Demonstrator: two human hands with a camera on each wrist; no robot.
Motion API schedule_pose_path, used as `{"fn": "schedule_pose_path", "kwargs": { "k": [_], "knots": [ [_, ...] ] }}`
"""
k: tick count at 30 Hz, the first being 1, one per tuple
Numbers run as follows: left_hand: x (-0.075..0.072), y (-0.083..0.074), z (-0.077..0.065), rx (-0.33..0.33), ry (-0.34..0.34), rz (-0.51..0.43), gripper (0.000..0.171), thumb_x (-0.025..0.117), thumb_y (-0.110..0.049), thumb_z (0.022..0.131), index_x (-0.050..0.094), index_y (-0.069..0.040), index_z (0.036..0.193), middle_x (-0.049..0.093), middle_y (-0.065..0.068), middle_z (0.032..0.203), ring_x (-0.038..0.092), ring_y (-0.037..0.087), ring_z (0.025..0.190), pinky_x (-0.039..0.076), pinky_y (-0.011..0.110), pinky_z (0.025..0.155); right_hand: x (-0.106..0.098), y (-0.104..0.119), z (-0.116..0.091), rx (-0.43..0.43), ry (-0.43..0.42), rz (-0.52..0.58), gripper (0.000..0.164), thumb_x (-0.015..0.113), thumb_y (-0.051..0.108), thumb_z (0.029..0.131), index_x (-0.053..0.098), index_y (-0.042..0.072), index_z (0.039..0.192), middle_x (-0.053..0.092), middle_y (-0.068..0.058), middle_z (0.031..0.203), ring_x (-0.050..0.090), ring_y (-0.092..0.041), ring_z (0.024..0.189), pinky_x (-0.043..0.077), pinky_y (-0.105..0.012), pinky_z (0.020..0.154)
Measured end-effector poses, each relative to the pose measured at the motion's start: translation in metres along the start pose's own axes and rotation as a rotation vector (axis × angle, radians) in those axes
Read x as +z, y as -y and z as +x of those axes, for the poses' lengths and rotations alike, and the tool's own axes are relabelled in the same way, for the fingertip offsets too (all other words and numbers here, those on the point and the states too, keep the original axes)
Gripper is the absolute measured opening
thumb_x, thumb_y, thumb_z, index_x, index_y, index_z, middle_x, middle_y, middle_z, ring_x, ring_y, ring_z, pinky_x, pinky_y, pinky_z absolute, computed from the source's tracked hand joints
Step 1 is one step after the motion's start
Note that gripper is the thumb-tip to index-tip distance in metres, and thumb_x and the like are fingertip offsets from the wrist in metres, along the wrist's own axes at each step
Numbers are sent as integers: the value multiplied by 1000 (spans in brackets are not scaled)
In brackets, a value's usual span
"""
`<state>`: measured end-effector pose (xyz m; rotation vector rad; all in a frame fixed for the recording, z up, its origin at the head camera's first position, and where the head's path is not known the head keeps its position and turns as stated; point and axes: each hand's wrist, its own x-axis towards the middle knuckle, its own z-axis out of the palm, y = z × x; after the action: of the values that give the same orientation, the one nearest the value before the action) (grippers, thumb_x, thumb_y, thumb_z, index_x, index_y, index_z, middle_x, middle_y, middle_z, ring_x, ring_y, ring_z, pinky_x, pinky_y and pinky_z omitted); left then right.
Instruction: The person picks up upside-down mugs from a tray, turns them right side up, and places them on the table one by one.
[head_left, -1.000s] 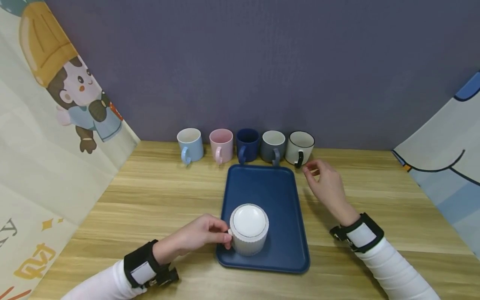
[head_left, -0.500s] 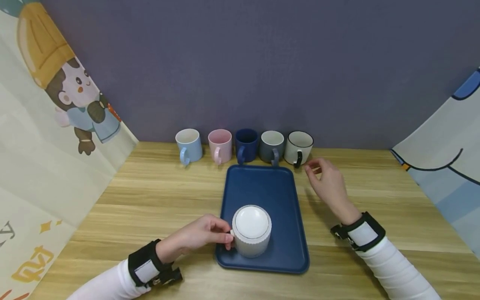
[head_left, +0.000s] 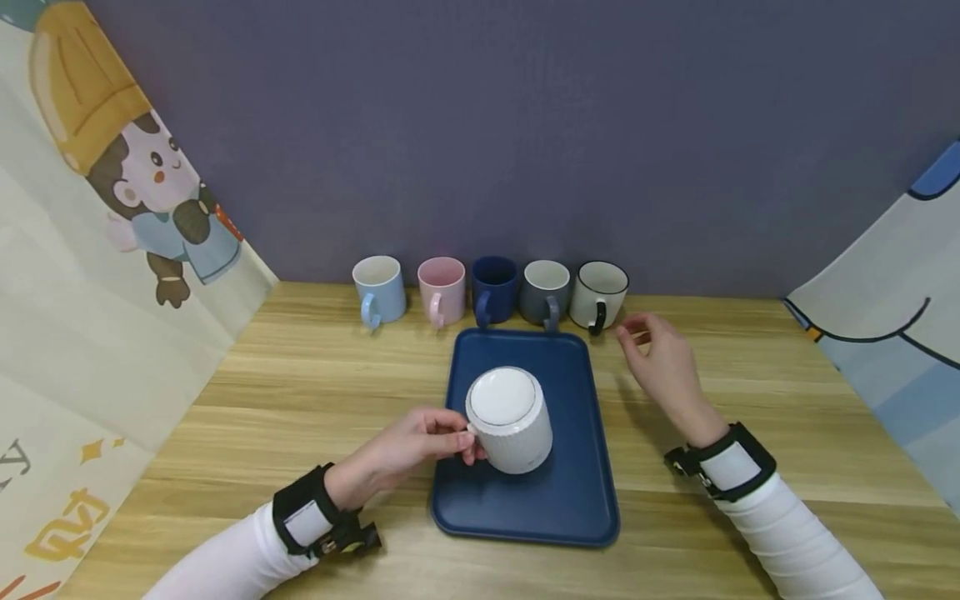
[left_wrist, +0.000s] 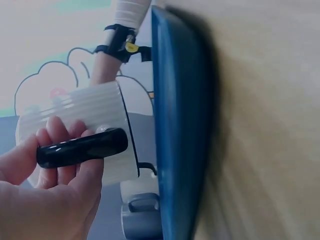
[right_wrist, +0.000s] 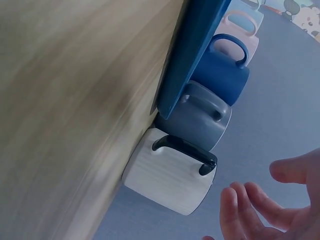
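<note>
My left hand [head_left: 431, 439] grips a white ribbed mug [head_left: 517, 429] by its black handle [left_wrist: 82, 148]. The mug is upside down, its base facing up, slightly tilted. In the left wrist view its black rim is apart from the blue tray [head_left: 555, 504]. My right hand [head_left: 663, 367] holds nothing, its fingers loosely bent. It hovers just right of a standing white mug [head_left: 596, 292] with a black handle and dark rim. The right wrist view shows a gap between the fingertips and that mug [right_wrist: 170, 172].
Along the back wall stand a light blue mug [head_left: 382, 300], a pink mug [head_left: 447, 300], a navy mug [head_left: 504, 302] and a grey mug [head_left: 538, 307], all upright with handles forward. Behind the tray they sit close to its far edge. Wooden tabletop [head_left: 315, 358] surrounds the tray.
My left hand has raised the upside-down mug off the tray and carried it slightly forward and right, tilting it a little. My right hand has drifted slightly right.
</note>
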<state>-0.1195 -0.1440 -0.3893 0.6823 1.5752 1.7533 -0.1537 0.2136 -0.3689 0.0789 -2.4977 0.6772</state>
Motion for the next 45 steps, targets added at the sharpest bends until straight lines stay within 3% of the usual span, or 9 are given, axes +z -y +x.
{"fn": "schedule_pose_path", "kwargs": {
  "k": [4, 14, 20, 26, 34, 39, 45],
  "knots": [
    [1, -8, 5, 23, -49, -100, 12, 56, -12, 95, 63, -9, 85, 67, 0, 86, 65, 15, 95, 48, 28, 89, -2, 1, 2, 10, 10, -1, 24, 58, 22, 94, 62, 0, 104, 65, -18, 99, 64, -32, 82, 48, -46, 69],
    [9, -29, 27, 11, -217, -281, 18, 49, -10, 98, 60, -9, 84, 62, 2, 84, 64, 16, 97, 48, 30, 94, -1, 8, 10, 23, 38, 83, 25, 59, 22, 93, 62, 0, 104, 67, -18, 98, 65, -31, 81, 50, -41, 68],
    [14, -42, 42, 48, -291, -351, 24, 46, -8, 99, 62, -9, 82, 63, 3, 84, 64, 15, 93, 48, 30, 93, -2, 15, 14, 35, 50, 98, 25, 59, 21, 93, 61, -1, 105, 67, -18, 98, 65, -32, 82, 50, -43, 70],
    [18, -52, 57, 58, -332, -467, 21, 46, -9, 99, 63, -8, 88, 67, 7, 90, 63, 16, 89, 48, 28, 91, -1, 24, 16, 26, 58, 90, 28, 58, 25, 94, 61, 0, 106, 66, -17, 99, 65, -31, 83, 50, -44, 71],
    [25, -59, 71, 83, -377, -617, 24, 46, -12, 100, 60, -6, 83, 59, 6, 88, 61, 19, 96, 44, 32, 97, -1, 34, 16, 6, 86, 97, 29, 56, 28, 95, 60, 1, 107, 66, -16, 99, 64, -29, 83, 47, -38, 67],
    [26, -60, 76, 96, -406, -659, 26, 45, -12, 100, 61, -7, 80, 60, 6, 87, 61, 19, 95, 40, 36, 102, -1, 37, 16, 9, 90, 99, 32, 54, 30, 96, 60, 2, 108, 66, -15, 99, 64, -28, 84, 47, -36, 67],
    [26, -61, 81, 119, -401, -675, 25, 45, -13, 100, 60, -8, 81, 59, 5, 87, 59, 18, 92, 41, 33, 99, -1, 43, 15, 7, 95, 100, 30, 54, 30, 96, 60, 3, 108, 66, -15, 99, 64, -28, 84, 48, -38, 68]
  ]
}}
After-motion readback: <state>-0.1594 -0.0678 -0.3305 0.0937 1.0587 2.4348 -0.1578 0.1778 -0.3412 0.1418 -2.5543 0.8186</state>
